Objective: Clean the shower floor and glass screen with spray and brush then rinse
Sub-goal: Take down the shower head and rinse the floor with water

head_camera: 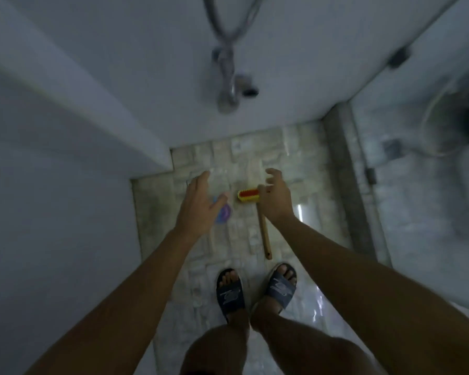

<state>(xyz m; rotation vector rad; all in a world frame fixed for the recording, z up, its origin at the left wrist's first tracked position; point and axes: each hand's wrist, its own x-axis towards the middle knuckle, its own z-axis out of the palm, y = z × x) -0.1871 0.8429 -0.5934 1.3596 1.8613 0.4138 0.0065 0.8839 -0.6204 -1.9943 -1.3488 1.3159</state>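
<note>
Dim shower stall, pale stone-tile floor (236, 236), white walls, glass screen (406, 212) at right. Brush (263, 231) and spray bottle (224, 213) on floor. Left hand (198, 204) and right hand (275, 198) have loose fingers, holding nothing.

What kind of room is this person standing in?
Most likely a bathroom shower stall: a metal shower hose and tap hang on the wall, the floor is stone tile, and a scrub brush lies on it.

Bathroom, shower stall, dimly lit. Chrome mixer tap with looped metal hose (229, 85) on plain white wall (146, 63); wet pale stone-mosaic floor (282, 147); clear glass screen with dark hinges (406, 85) along the right — grey sill (341, 158) beneath.
</note>
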